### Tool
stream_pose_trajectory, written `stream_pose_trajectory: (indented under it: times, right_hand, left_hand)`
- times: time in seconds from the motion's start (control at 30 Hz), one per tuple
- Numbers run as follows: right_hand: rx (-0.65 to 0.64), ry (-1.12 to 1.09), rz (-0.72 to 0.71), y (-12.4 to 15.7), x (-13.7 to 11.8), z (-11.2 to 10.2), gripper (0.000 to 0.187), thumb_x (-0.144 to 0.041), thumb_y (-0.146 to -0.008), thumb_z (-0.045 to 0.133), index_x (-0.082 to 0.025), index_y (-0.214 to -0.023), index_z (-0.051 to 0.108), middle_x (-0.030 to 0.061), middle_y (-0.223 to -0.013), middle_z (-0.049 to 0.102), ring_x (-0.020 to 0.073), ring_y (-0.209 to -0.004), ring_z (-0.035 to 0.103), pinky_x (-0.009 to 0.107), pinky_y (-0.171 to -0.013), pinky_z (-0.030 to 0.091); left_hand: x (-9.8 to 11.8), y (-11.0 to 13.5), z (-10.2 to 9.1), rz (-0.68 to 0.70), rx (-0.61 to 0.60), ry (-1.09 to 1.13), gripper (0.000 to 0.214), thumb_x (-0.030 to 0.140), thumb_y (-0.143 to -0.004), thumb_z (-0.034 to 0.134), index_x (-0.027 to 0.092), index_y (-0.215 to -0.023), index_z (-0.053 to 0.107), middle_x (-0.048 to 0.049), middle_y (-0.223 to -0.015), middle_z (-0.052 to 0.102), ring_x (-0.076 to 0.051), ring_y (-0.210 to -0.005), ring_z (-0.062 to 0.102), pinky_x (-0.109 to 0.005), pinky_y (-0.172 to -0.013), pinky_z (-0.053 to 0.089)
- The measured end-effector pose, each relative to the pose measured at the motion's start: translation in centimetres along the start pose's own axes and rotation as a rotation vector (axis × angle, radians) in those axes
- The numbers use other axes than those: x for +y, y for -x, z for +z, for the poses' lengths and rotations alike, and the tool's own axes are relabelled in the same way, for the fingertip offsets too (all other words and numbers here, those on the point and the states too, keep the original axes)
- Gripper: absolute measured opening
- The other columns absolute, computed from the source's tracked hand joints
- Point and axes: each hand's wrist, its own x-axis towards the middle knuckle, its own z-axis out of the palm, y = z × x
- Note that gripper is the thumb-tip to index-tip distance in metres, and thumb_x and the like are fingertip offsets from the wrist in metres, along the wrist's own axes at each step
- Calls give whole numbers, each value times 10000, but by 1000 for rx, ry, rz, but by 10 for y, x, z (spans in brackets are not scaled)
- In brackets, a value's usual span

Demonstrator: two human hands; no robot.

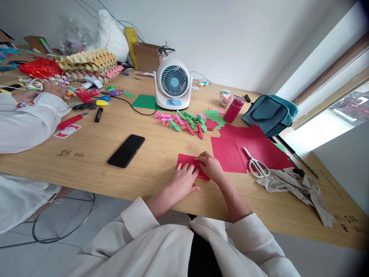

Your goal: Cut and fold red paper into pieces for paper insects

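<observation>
A small piece of red paper (184, 158) lies near the front edge of the wooden table, and it looks folded. My left hand (184, 177) rests on it with the fingers spread flat. Beside it, my right hand (211, 166) has bent fingers closed at the paper's upper right part, the fingertips against the red surface. Both palms hide much of the paper. Just right of my hands are a red sheet (227, 154) and a larger stack of red paper (250, 138). Scissors with white handles (257, 167) lie on these sheets.
Beyond my hands lies a pile of pink, green and red paper pieces (187, 121), with a white fan (173, 84) behind. A black phone (126, 151) is at left. A red bottle (233, 109), teal bag (269, 113) and crumpled cloth (296, 188) lie right. Another person's sleeve (31, 119) is far left.
</observation>
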Motion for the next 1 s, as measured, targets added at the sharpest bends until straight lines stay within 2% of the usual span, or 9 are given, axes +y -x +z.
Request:
stream_pose_trajectory:
  times: [0.1, 0.2, 0.43, 0.63, 0.8, 0.9, 1.0]
  right_hand:
    - [3, -3, -4, 0, -1, 1, 351, -80, -826, 571, -238, -1092, 735, 44, -1080, 625, 146, -914, 621, 231, -841, 487]
    - [8, -8, -14, 0, -1, 1, 346, -77, -826, 574, -229, -1092, 735, 45, -1077, 627, 146, -911, 617, 234, -839, 487]
    - [6, -24, -35, 0, -3, -1, 360, -26, -813, 557, -199, -1072, 738, 53, -1046, 626, 145, -944, 609, 230, -872, 476]
    - [-1, 63, -52, 0, -5, 0, 352, -88, -864, 551, -206, -1156, 707, 65, -1080, 605, 157, -957, 598, 237, -881, 465]
    - [-107, 282, -137, -6, -15, -5, 384, -202, -949, 491, -269, -1304, 619, 96, -1123, 561, 185, -937, 568, 261, -845, 447]
    - [-209, 395, -225, -11, -22, -10, 459, -225, -946, 492, -287, -1400, 521, 124, -1148, 530, 210, -939, 551, 279, -821, 440]
    - [-275, 448, -244, -14, -25, -14, 538, -224, -930, 505, -299, -1458, 437, 133, -1145, 515, 229, -964, 542, 279, -784, 437]
  left_hand:
    - [1, 8, 7, -2, 7, -22, 696, 531, -797, 678, 188, -1370, 480, -173, -1339, 550, -359, -1281, 467, -552, -1093, 292]
    - [2, 13, 12, -6, -2, -22, 707, 557, -818, 639, 189, -1395, 462, -182, -1411, 504, -373, -1359, 391, -580, -1113, 256]
    - [1, 9, 10, 5, 2, -9, 658, 552, -854, 593, 143, -1361, 496, -197, -1399, 521, -340, -1333, 436, -560, -1119, 272]
    - [1, 9, 10, -11, -28, -10, 681, 541, -845, 613, 139, -1377, 477, -198, -1438, 489, -342, -1350, 420, -537, -1098, 317]
    - [3, 7, 6, -24, -24, -22, 673, 535, -821, 647, 138, -1346, 504, -190, -1398, 527, -338, -1300, 463, -494, -1051, 375]
    - [4, 6, 4, -35, -27, -24, 677, 541, -813, 653, 141, -1339, 510, -190, -1406, 518, -334, -1290, 471, -482, -1053, 374]
    - [4, 6, 4, -44, -28, -22, 668, 565, -814, 638, 158, -1329, 519, -187, -1422, 503, -333, -1302, 464, -492, -1066, 356]
